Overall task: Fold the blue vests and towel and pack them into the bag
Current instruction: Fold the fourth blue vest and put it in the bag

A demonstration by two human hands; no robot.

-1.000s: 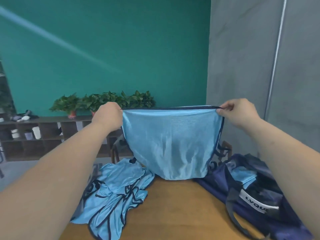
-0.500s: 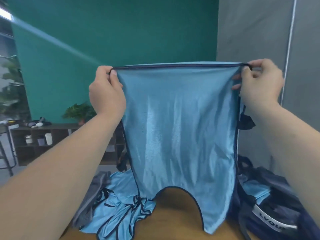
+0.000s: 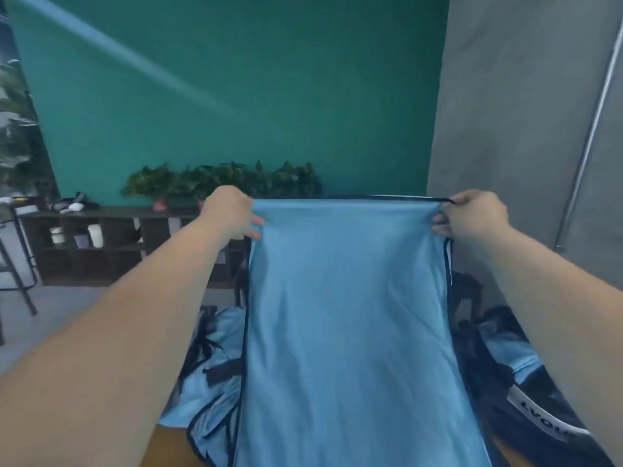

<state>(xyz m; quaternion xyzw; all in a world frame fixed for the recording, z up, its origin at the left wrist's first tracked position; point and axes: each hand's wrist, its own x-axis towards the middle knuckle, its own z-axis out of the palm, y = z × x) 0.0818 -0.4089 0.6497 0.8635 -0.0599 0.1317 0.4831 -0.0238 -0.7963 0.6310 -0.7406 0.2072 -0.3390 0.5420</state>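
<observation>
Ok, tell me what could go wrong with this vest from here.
1. The left hand and right hand pinch only the top corners of the vest; the shiny fabric could slip from one and collapse.
2. The vest hangs between the pile of vests and the bag; lowered, it may snag either and fold crooked.

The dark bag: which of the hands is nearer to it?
Right. The right hand grips the vest's corner above the bag; the left hand grips the opposite corner, across the vest.
</observation>
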